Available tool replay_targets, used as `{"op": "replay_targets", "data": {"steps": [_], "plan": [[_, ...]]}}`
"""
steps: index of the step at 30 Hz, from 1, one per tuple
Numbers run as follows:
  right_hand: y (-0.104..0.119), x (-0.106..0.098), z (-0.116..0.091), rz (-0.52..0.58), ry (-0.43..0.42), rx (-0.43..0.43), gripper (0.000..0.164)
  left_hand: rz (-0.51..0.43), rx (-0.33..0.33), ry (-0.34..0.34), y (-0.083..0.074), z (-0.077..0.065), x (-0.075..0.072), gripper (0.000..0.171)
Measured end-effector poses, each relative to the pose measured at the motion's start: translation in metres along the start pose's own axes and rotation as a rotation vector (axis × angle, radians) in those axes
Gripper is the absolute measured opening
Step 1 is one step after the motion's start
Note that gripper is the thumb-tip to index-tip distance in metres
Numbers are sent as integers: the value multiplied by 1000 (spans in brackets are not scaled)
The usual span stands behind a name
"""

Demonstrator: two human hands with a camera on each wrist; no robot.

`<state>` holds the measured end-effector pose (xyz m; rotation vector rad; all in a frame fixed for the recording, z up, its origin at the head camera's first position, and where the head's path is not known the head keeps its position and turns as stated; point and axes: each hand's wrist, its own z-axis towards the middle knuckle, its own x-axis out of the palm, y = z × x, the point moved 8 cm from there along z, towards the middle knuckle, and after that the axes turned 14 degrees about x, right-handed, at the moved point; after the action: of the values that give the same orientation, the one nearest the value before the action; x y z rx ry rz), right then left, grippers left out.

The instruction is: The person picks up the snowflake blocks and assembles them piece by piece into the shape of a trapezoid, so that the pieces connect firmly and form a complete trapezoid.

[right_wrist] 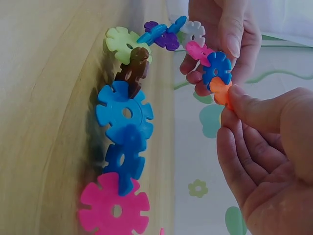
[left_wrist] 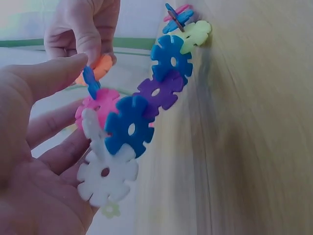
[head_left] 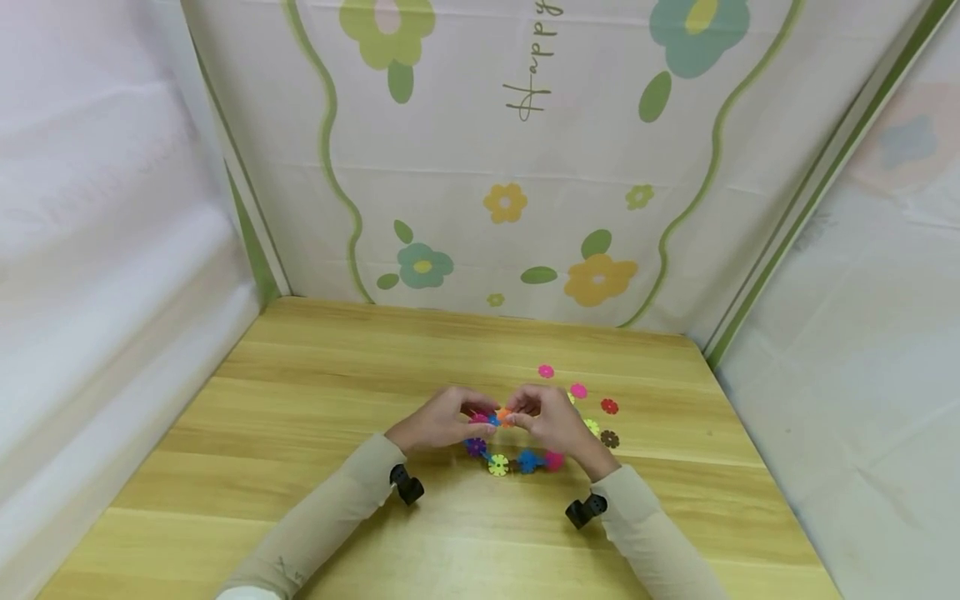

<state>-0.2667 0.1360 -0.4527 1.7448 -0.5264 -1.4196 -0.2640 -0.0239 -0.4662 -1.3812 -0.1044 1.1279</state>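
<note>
A chain of flower-shaped slotted plastic discs curves between both hands and along the tabletop. My right hand [head_left: 553, 423] pinches an orange disc [right_wrist: 221, 91] at the chain's end between thumb and forefinger. That disc meets a blue disc [right_wrist: 218, 70], which joins a pink disc [right_wrist: 197, 52]. My left hand [head_left: 448, 418] holds this stretch, its thumb near the blue disc and its fingers behind the pink one. In the left wrist view, white discs [left_wrist: 106, 176] hang by the left palm. The chain runs on through blue, purple [left_wrist: 157, 94], yellow-green [right_wrist: 122, 43] and brown [right_wrist: 132, 71] discs to a pink disc [right_wrist: 113, 206].
Loose discs lie on the wooden table [head_left: 337, 367] beyond and right of the right hand: pink [head_left: 546, 371], another pink [head_left: 578, 390], red [head_left: 609, 406], brown [head_left: 610, 438] and yellow-green ones [head_left: 592, 427]. Flower-printed cloth [head_left: 450, 167] walls the back; pale cloth hangs at both sides.
</note>
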Motion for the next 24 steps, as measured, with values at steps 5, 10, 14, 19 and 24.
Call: {"op": "replay_targets", "data": {"steps": [5,10,14,19,24], "plan": [[0,-2,1,16,11,6,5,8,18,-2,-4,6,2,27],[2,-16,1,-19,18,-13,12,23,21,-11,-5,7,2,19],[-10,-43,-1,-75,-41,20,12,30,24,-21,-4,7,2,19],[-39,-75,-9,-140,-83,105,14,31,15,-31,-2,5,2,19],[-77,-88,-18,-214,-81,194,21,23,18,-37,-2,4,2,20]]}}
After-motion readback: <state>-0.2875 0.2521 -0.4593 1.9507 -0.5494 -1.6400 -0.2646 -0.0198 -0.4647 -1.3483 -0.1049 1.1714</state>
